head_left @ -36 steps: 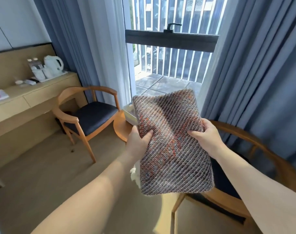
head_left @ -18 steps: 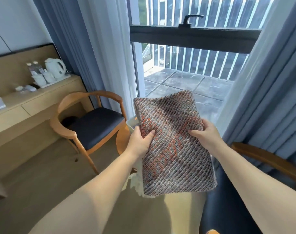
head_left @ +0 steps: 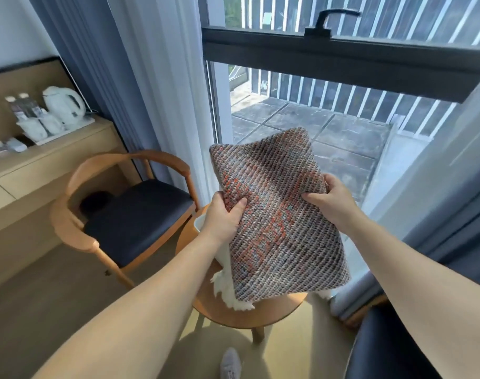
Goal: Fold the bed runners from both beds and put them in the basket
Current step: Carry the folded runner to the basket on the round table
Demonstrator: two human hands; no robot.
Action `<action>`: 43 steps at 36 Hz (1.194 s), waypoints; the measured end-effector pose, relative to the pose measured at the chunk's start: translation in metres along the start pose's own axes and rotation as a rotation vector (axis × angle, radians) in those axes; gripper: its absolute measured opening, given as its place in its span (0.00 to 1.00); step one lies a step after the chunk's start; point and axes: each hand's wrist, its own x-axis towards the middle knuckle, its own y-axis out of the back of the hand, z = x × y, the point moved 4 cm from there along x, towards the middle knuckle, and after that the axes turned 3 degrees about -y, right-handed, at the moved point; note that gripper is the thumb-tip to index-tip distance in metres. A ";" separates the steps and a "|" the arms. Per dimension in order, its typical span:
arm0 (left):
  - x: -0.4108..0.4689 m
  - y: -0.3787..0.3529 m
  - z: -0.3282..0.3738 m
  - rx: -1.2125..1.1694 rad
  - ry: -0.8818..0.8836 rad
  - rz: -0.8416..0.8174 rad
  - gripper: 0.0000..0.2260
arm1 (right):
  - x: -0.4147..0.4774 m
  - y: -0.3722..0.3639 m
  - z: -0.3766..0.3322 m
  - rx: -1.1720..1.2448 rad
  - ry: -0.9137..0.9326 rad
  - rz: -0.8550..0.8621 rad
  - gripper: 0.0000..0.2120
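1. Since the frame 1 second back, both hands and the folded bed runner (head_left: 277, 214) have come forward over the round wooden side table (head_left: 233, 313), which then sat farther ahead beside the wooden armchair (head_left: 118, 214).
2. Left hand (head_left: 222, 217) is clamped on the runner's left edge: the thumb lies flat on the top face, and the other fingers curl out of sight underneath.
3. Right hand (head_left: 330, 201) grips the right edge the same way, thumb pointing inward across the weave and the other fingers hidden below.
4. Both forearms reach out from the bottom corners, nearly straight, wrists level, holding the runner in the air and tilted so its far end is higher.
5. White fringe (head_left: 230, 294) hangs from the runner's near lower edge, above the tabletop.
6. A white rim (head_left: 199, 222) shows just behind the left hand on the table; it may be the basket, but most of it is covered.
7. A shoe (head_left: 230, 363) shows on the floor below.
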 end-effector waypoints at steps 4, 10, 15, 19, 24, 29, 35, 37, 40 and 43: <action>0.051 -0.005 -0.014 -0.031 0.038 -0.034 0.18 | 0.046 -0.012 -0.006 -0.012 -0.020 0.023 0.18; 0.124 -0.017 -0.035 -0.030 0.087 -0.084 0.14 | 0.102 -0.024 -0.014 -0.068 0.005 0.067 0.15; 0.169 -0.030 -0.049 -0.026 0.112 -0.076 0.13 | 0.145 -0.033 -0.011 -0.094 0.013 0.072 0.14; 0.193 -0.045 -0.070 -0.015 0.190 -0.033 0.19 | 0.186 -0.039 0.004 -0.155 -0.022 0.060 0.16; 0.196 -0.063 -0.122 -0.003 0.339 0.071 0.26 | 0.223 -0.060 0.036 -0.221 -0.060 -0.035 0.18; 0.167 -0.075 -0.196 0.032 0.592 0.100 0.33 | 0.238 -0.101 0.092 -0.319 -0.119 -0.224 0.20; 0.119 -0.073 -0.243 0.073 0.786 0.138 0.34 | 0.228 -0.144 0.148 -0.424 -0.171 -0.392 0.18; 0.106 -0.071 -0.249 0.107 0.831 0.165 0.31 | 0.224 -0.154 0.163 -0.436 -0.191 -0.446 0.18; 0.094 -0.067 -0.257 0.155 0.862 0.210 0.28 | 0.218 -0.167 0.176 -0.467 -0.209 -0.497 0.17; 0.089 -0.065 -0.263 0.180 0.883 0.227 0.27 | 0.219 -0.177 0.186 -0.491 -0.211 -0.512 0.19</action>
